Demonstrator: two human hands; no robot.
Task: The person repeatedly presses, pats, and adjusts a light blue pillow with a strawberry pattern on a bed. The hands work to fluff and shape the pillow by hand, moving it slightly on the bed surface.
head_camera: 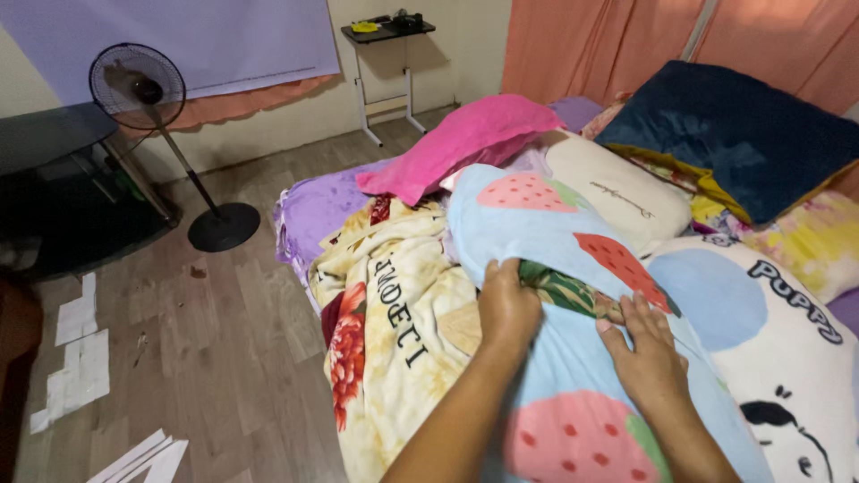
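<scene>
A light blue pillowcase with red and pink strawberry prints (537, 224) lies over a pillow on the bed in front of me. My left hand (507, 304) is closed on the edge of its opening. My right hand (650, 353) lies flat with spread fingers on the blue cloth beside it. Between the hands a green leaf-patterned pillow (564, 291) shows through the opening.
A cream floral blanket (394, 331) lies bunched to the left. Pink (465, 139), cream (617, 192), dark blue (743, 134) and cartoon-print white (778, 340) pillows crowd the bed. A standing fan (139, 89), a black table (54, 188) and a small side table (386, 36) stand on the wood floor.
</scene>
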